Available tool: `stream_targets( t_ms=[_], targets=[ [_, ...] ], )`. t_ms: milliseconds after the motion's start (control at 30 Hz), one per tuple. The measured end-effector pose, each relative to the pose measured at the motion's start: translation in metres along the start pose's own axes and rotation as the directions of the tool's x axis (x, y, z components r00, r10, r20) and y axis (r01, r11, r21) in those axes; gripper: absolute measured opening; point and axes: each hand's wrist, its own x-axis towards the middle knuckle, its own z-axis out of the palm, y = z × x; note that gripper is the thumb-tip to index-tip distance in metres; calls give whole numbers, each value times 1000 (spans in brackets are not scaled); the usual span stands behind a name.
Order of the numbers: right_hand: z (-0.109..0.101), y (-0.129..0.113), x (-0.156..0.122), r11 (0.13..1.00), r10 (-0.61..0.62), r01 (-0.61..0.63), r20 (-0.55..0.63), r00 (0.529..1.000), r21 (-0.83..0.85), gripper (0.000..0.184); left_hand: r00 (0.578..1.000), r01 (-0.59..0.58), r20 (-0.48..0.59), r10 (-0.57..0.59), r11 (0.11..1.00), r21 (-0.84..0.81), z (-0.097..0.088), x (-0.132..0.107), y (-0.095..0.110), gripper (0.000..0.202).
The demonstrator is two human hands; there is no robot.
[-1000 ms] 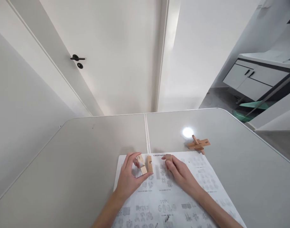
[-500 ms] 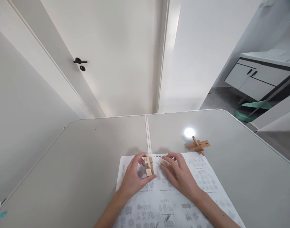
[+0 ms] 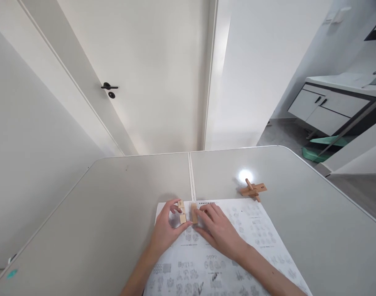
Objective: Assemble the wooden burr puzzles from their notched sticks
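My left hand (image 3: 167,226) is closed around a notched, light wooden puzzle piece (image 3: 182,218), thumb at its near end and fingers at its far end. Just to the right, my right hand (image 3: 217,228) grips a second wooden block (image 3: 194,213) by its right side. A narrow gap separates the two pieces. Both are above a printed instruction sheet (image 3: 200,250) covered in small diagrams. Whether the pieces touch the sheet I cannot tell.
Several brown wooden pieces (image 3: 252,190), one bearing a number, lie crossed beyond the sheet's right far corner. The grey table (image 3: 120,213) has a seam down its middle. A white door (image 3: 157,74) and a wall stand behind its far edge.
My right hand has moved left, bringing its block close to the piece in my left hand. The left-hand piece has shifted slightly left and turned. The camera view has tilted a little.
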Motion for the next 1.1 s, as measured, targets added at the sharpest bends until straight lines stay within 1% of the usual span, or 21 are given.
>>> stream_targets(
  t_ms=[100, 233, 300, 467, 533, 567, 600, 633, 667, 700, 733, 767, 800, 833, 867, 900, 967, 1033, 1100],
  targets=[
    [5, -3, 9, 998, -5, 4, -6, 1000, -64, 42, 999, 30, 42, -29, 1000, -9, -3, -9, 7, 62],
    [7, -8, 13, 989, -38, 38, 1, 999, -143, 21, 996, 54, 75, -53, 999, -2, -9, -26, 16, 63],
    [7, -11, 11, 986, -44, 44, 4, 999, -160, 16, 995, 60, 74, -60, 998, -3, -12, -34, 19, 63],
    [11, -19, 4, 981, 48, -55, -43, 998, -185, 10, 996, 78, 37, -77, 997, -14, -13, -56, 29, 61],
    [10, -24, 2, 985, 98, -106, -67, 993, -134, 10, 996, 84, 37, -84, 996, -14, -13, -65, 34, 62],
    [8, -27, 0, 989, 137, -141, -74, 988, -50, 12, 996, 83, 42, -82, 996, -15, -13, -70, 36, 63],
    [5, -30, -2, 978, 193, -187, -70, 979, 89, 11, 996, 79, 48, -78, 997, -17, -13, -74, 38, 63],
    [-1, -34, -4, 930, 262, -241, -40, 964, 277, 11, 996, 76, 49, -75, 997, -21, -14, -79, 39, 64],
    [-7, -39, -7, 817, 336, -304, 24, 942, 490, 16, 996, 75, 48, -74, 997, -24, -14, -83, 40, 64],
    [-14, -44, -11, 641, 397, -363, 113, 911, 676, 26, 996, 75, 48, -73, 997, -28, -14, -88, 42, 64],
    [-21, -50, -16, 427, 417, -416, 233, 878, 803, 35, 996, 76, 45, -74, 997, -31, -14, -92, 43, 64],
    [-28, -56, -21, 203, 401, -445, 341, 850, 872, 42, 996, 76, 42, -75, 997, -32, -15, -96, 45, 65],
    [-34, -62, -26, 10, 372, -441, 406, 835, 897, 44, 996, 76, 40, -74, 997, -34, -15, -100, 47, 65],
    [-39, -68, -32, -129, 336, -434, 451, 827, 891, 44, 997, 72, 40, -71, 997, -35, -15, -104, 49, 65],
    [-43, -74, -38, -231, 306, -423, 478, 823, 876, 42, 997, 66, 41, -64, 997, -35, -16, -108, 52, 65],
    [-46, -80, -43, -300, 284, -407, 488, 825, 863, 41, 998, 57, 40, -55, 998, -35, -16, -112, 56, 65],
    [-51, -90, -52, -375, 260, -379, 489, 833, 846, 39, 999, 33, 40, -31, 999, -31, -17, -119, 63, 65],
    [-56, -98, -59, -390, 259, -362, 478, 839, 847, 37, 999, 14, 35, -13, 1000, -24, -19, -125, 69, 66],
    [-62, -104, -65, -368, 265, -364, 471, 841, 856, 35, 1000, 8, 28, -8, 1000, -10, -22, -129, 75, 66]
  ],
)
